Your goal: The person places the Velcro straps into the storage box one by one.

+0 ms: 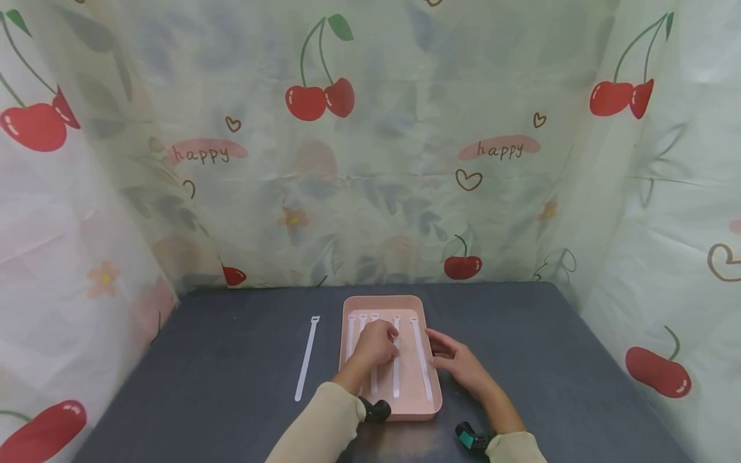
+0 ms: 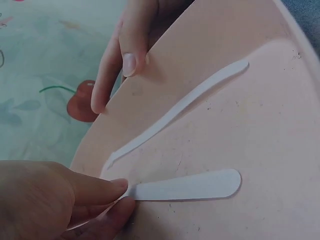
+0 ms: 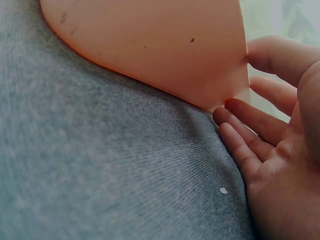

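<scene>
A pink tray lies on the dark table, with several white cable strap ties, slotted at one end, laid lengthwise inside it. My left hand reaches over the tray. Its thumb and forefinger pinch one cable tie near its far end. Just right of that, another cable tie lies along the tray's right side, slightly bent in the left wrist view. My right hand touches the outside of the tray's right wall, fingers loosely extended. The left forearm hides parts of the ties on the left.
One more cable tie lies on the table left of the tray. A patterned curtain with cherries encloses the back and sides. A tiny white speck sits on the table cloth near the right hand.
</scene>
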Available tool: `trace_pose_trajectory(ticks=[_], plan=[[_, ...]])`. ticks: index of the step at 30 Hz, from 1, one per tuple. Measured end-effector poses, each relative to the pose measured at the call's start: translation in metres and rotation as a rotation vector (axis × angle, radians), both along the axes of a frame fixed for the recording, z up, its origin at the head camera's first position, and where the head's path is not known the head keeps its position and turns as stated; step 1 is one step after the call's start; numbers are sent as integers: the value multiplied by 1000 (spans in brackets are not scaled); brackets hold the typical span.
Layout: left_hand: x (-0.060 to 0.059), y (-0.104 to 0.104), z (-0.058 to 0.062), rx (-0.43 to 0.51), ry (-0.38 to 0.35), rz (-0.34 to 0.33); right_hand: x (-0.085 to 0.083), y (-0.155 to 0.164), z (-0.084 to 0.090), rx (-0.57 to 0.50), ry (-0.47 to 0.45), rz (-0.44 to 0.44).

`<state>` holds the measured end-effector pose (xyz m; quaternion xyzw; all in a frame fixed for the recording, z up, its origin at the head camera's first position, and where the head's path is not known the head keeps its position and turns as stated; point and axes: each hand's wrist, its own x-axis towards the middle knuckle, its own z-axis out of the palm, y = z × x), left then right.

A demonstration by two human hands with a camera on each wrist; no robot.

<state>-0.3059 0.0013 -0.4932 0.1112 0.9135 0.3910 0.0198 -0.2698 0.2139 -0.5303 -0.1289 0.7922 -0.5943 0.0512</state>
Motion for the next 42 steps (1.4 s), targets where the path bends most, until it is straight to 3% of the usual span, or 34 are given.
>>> trace_pose_trajectory(ticks=[4, 14, 25, 30, 36, 42], plan=[[1, -1, 0, 35, 2, 13, 1, 0, 0, -3, -5, 5], [6, 3, -1, 191, -97, 24, 2, 0, 1, -2, 2, 16], [10, 12, -4, 255, -125, 65, 1, 0, 0, -14, 7, 11], [12, 11, -5, 285, -140, 72, 7, -4, 9, -14, -3, 21], [13, 3, 2, 313, -83, 55, 12, -6, 20, -13, 2, 40], [15, -10, 8, 336, 1, 24, 4, -3, 5, -6, 4, 23]])
